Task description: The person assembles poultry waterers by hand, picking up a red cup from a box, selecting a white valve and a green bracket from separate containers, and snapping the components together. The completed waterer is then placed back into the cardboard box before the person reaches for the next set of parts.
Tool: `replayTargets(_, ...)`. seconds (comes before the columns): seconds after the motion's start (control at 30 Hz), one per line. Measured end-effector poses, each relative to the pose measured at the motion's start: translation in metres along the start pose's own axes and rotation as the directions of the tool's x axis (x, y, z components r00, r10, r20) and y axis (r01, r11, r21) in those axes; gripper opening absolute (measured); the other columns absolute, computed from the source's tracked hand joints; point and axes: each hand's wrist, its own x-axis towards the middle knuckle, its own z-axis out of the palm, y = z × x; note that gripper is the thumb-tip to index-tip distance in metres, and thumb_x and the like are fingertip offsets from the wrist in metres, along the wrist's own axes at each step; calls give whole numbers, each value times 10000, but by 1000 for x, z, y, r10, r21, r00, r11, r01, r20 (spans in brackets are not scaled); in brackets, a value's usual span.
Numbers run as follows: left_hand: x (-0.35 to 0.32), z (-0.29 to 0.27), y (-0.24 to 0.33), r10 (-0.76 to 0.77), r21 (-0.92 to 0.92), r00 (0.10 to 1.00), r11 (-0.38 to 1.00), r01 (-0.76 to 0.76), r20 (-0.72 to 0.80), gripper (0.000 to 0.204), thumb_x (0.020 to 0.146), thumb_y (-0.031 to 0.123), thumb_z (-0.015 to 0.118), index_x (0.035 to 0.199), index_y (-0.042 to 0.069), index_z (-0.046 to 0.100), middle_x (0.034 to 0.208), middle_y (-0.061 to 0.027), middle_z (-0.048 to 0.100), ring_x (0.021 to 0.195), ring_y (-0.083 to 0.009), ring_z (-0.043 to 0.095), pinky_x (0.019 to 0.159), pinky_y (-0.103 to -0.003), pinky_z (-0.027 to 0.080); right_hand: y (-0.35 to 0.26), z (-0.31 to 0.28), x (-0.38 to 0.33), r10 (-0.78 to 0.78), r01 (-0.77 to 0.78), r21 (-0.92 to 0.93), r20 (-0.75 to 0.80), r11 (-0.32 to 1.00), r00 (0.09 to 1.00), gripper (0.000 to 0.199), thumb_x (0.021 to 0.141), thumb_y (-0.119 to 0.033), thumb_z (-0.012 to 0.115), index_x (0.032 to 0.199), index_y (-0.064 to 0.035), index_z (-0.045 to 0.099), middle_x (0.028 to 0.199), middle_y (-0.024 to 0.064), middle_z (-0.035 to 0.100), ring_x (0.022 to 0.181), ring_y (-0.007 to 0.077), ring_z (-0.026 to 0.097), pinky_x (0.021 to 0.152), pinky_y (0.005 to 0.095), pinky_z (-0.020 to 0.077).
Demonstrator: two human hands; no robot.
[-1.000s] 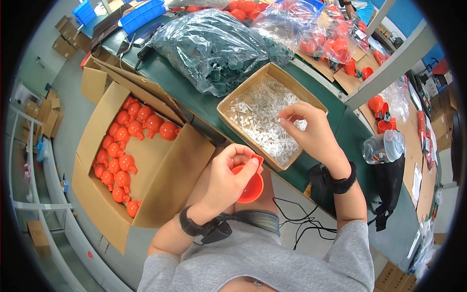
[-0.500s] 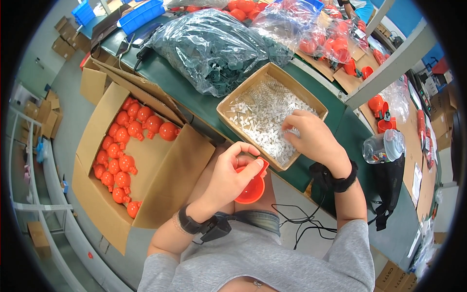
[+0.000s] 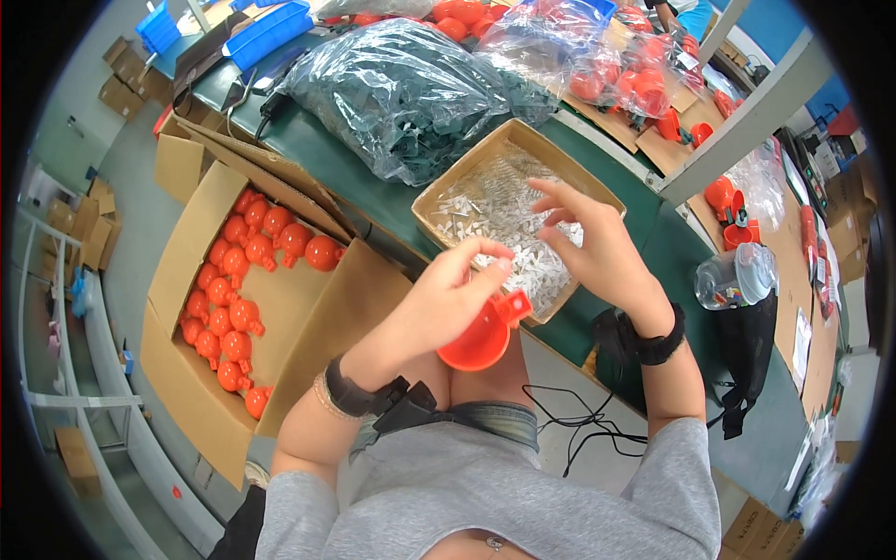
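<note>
My left hand [image 3: 446, 297] is closed on a red plastic cup [image 3: 478, 342]. Its hollow round bowl faces up, and a short square-ended neck sticks out to the right. Thumb and index fingertips come close together just above that neck. Over the cardboard tray [image 3: 437, 233] my right hand [image 3: 597, 247] hovers, fingers spread and curved, with nothing visible in them. Many small white plastic pieces [image 3: 537, 266] lie in the tray beneath it.
On my left stands an open carton [image 3: 327, 322] with several round red pieces [image 3: 236, 313] along its far side. Behind the tray, a clear bag [image 3: 392, 93] bulges with dark green parts. A lidded plastic jar [image 3: 733, 278] stands at right. Black cables [image 3: 597, 425] hang by my lap.
My right hand has lifted off the white pieces and its fingers have spread. My left hand has shifted the cup slightly, so its neck now points more to the right.
</note>
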Motion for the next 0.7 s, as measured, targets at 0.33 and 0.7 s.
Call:
replayTargets(0.33, 14, 8, -7, -148, -283, 987, 951, 123, -69, 160, 937, 127, 474, 1039, 9, 511, 828, -113, 639, 686, -162, 636, 625, -269, 514, 12, -23, -9, 131, 34, -519, 277, 854, 952, 154, 685, -137, 704, 779, -37, 633, 744, 104, 597, 736, 275, 581, 684, 381, 462)
replayTargets(0.7, 17, 10, 8, -156, -190, 987, 971, 146, -42, 189, 935, 131, 490, 1059, -9, 516, 831, -94, 636, 709, -145, 634, 627, -247, 508, 5, -14, 5, 146, -243, 466, 236, 851, 961, 123, 903, -85, 558, 911, 9, 638, 768, 13, 610, 691, 80, 567, 649, 222, 467)
